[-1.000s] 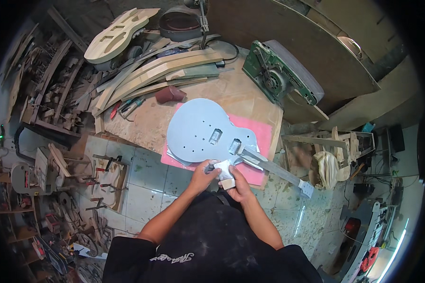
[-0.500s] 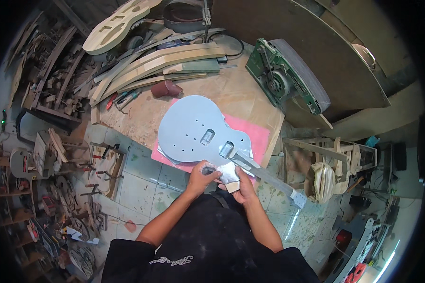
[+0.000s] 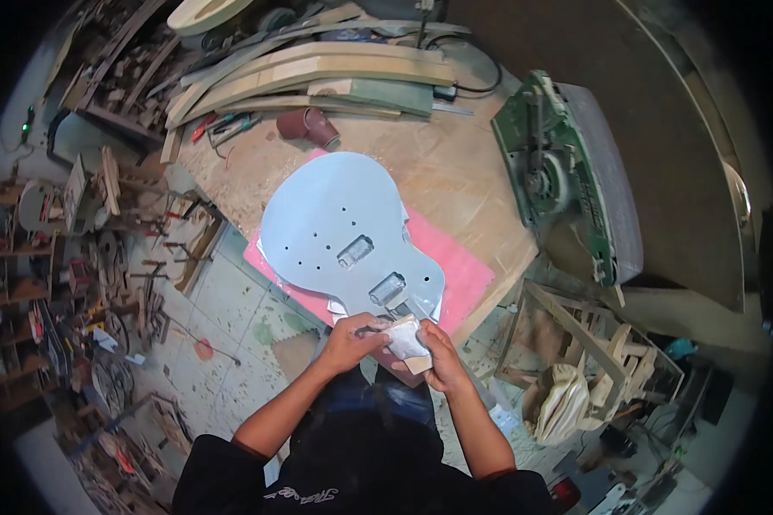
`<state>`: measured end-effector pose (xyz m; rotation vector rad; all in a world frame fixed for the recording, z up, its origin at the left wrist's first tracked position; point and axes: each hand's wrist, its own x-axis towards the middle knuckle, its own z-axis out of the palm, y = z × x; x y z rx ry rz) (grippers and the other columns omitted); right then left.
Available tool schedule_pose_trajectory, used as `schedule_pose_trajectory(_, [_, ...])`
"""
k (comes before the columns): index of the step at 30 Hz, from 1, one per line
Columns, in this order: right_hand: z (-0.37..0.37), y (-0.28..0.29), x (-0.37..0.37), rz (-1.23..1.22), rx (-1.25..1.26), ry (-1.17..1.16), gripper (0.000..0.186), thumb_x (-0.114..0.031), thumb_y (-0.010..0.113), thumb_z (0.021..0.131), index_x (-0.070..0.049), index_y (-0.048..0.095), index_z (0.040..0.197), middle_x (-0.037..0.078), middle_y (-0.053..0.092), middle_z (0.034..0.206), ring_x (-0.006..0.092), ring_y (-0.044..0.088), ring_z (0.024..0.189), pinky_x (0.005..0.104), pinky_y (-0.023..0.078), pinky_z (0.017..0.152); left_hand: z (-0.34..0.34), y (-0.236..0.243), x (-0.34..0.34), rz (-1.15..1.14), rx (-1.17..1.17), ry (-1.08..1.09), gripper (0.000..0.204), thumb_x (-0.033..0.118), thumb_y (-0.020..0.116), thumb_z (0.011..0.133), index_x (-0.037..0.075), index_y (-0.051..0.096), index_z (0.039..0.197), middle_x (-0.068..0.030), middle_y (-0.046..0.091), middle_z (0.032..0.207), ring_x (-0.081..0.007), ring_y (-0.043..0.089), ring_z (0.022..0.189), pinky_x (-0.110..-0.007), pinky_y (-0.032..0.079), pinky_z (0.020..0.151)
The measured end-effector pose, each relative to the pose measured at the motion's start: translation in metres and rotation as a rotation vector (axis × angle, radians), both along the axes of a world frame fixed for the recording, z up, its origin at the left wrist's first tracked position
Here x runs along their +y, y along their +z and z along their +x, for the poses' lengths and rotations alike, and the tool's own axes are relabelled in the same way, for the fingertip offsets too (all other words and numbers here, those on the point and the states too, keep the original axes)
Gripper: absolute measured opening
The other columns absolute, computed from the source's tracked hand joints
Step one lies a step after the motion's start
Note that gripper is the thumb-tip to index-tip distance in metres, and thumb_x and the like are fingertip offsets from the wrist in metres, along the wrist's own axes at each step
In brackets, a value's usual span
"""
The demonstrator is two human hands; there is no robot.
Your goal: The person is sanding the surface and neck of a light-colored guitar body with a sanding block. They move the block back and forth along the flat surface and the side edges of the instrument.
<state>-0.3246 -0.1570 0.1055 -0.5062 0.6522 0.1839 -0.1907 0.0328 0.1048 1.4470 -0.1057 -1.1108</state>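
A pale blue-grey electric guitar body [image 3: 335, 193] lies face up on a pink sheet [image 3: 459, 270], with two pickup cavities and several small holes. Its neck runs toward me beneath my hands, and the light headstock [image 3: 504, 419] shows beside my right forearm. Just over the near end of the body, both hands grip a small piece of sandpaper [image 3: 408, 341], tan at the edges, its face coated in white dust. My left hand [image 3: 355, 343] pinches its left side, fingers closed. My right hand [image 3: 443, 356] is closed around its right side; the fingers beneath are hidden.
On the wooden bench [image 3: 438, 176] stand a green belt sander [image 3: 545, 172] at right and a maroon sandpaper roll [image 3: 305, 127] at the back. Behind lie stacked wood strips [image 3: 318, 67] and pliers [image 3: 232, 129]. A wooden frame [image 3: 567, 343] stands on the floor at right.
My view has shifted, so the guitar body looks turned and lower left. Both hands still hold the sandpaper, which is tilted differently and shows more of its dusty face.
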Motion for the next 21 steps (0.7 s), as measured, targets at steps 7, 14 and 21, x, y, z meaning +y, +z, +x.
schedule_pose_trajectory(7, [0.041, -0.010, -0.032, 0.068, -0.002, 0.251, 0.038, -0.034, 0.059, 0.109, -0.004, 0.052, 0.131, 0.018, 0.067, 0.126, 0.0282, 0.075, 0.103, 0.0410, 0.069, 0.083, 0.018, -0.044, -0.002, -0.022, -0.498, -0.042, 0.035, 0.011, 0.093, 0.076, 0.003, 0.080, 0.107, -0.0076, 0.071, 0.099, -0.0195, 0.068, 0.095, -0.032, 0.053, 0.085])
schedule_pose_trajectory(14, [0.067, -0.047, -0.063, -0.749, -0.209, 0.532, 0.035, -0.017, 0.075, 0.099, -0.005, 0.064, 0.130, 0.013, 0.068, 0.129, 0.0279, 0.066, 0.114, 0.0408, 0.051, 0.100, 0.104, -0.082, -0.015, 0.127, -1.077, -0.141, 0.034, 0.021, 0.092, 0.076, 0.005, 0.076, 0.102, -0.0120, 0.073, 0.109, -0.0354, 0.067, 0.111, -0.046, 0.052, 0.098])
schedule_pose_trajectory(21, [0.085, -0.063, -0.059, -1.869, -0.443, 0.634, 0.042, -0.009, 0.080, 0.085, -0.021, 0.077, 0.126, 0.015, 0.063, 0.144, 0.0389, 0.056, 0.128, 0.0519, 0.040, 0.109, 0.239, -0.109, -0.018, 0.762, -1.385, 0.130, 0.062, 0.042, 0.081, 0.090, 0.004, 0.064, 0.136, -0.0245, 0.056, 0.149, -0.0443, 0.051, 0.138, -0.054, 0.039, 0.117])
